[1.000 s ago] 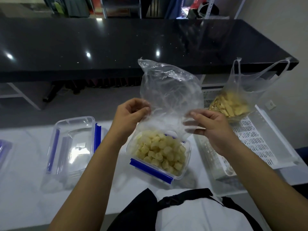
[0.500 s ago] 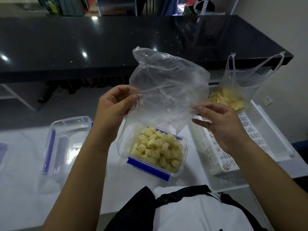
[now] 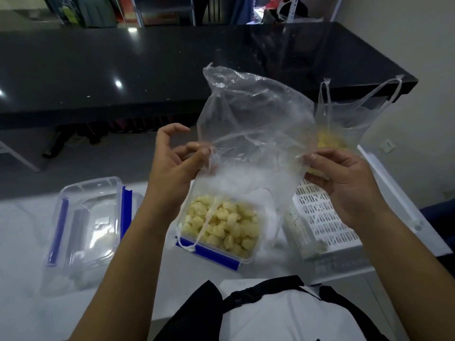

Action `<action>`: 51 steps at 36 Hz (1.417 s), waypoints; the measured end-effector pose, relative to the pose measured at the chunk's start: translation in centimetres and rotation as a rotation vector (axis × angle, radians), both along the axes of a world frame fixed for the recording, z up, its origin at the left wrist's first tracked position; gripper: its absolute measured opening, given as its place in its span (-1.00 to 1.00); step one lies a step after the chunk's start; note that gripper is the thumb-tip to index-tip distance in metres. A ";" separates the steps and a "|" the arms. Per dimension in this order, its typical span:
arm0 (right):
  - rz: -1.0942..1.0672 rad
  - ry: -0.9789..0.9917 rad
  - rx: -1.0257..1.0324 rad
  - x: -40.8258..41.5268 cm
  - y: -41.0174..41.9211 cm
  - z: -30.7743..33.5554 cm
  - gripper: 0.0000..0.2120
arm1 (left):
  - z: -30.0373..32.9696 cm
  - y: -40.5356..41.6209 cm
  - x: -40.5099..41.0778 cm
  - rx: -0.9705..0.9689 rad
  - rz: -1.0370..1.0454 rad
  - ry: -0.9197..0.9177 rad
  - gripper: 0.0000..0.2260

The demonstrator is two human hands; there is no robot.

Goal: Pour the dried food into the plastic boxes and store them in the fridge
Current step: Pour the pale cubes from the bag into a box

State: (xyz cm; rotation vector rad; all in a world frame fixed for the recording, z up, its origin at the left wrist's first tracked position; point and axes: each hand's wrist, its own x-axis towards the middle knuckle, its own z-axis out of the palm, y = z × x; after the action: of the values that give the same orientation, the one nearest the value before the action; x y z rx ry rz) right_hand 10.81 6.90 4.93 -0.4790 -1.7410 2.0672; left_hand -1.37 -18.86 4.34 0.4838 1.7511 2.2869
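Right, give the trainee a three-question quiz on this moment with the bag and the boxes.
1. True or false: the clear plastic bag held over the filled box looks empty.
2. Multiple choice: where does the second bag of dried food stand? A) in the white perforated basket B) on the black counter C) inside the lid
3. Fill in: the box lid with blue clips lies to the ___ of the filled box.

Key: 1 true: no pieces show in it, and the left hand and right hand pinch its edges. 2 A, as far as shows. 3 left.
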 end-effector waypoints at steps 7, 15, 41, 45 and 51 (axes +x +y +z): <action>-0.254 -0.079 0.063 2.7 5.4 -0.5 -0.92 | -1.6 5.8 3.7 -0.122 -0.110 0.118 -0.59; -0.341 -0.356 0.354 7.4 14.3 -2.5 -0.93 | -3.8 13.1 8.5 -0.486 -0.427 0.140 -0.67; 0.677 -0.812 1.230 6.5 18.2 -14.2 -0.25 | -12.0 27.7 12.4 -1.697 -0.542 0.420 -0.39; 0.665 -0.766 1.210 6.6 18.4 -14.3 -0.25 | -11.6 27.7 12.5 -1.672 -0.545 0.403 -0.38; 0.641 -0.675 1.063 6.8 18.6 -12.0 -0.28 | -9.6 26.6 12.7 -1.476 -0.419 0.369 -0.34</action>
State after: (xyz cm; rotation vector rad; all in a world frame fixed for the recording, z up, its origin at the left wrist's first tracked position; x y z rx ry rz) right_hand 17.62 25.52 -7.04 -0.2832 -3.3587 0.9338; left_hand 11.29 7.77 -5.30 0.7802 2.5350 0.2873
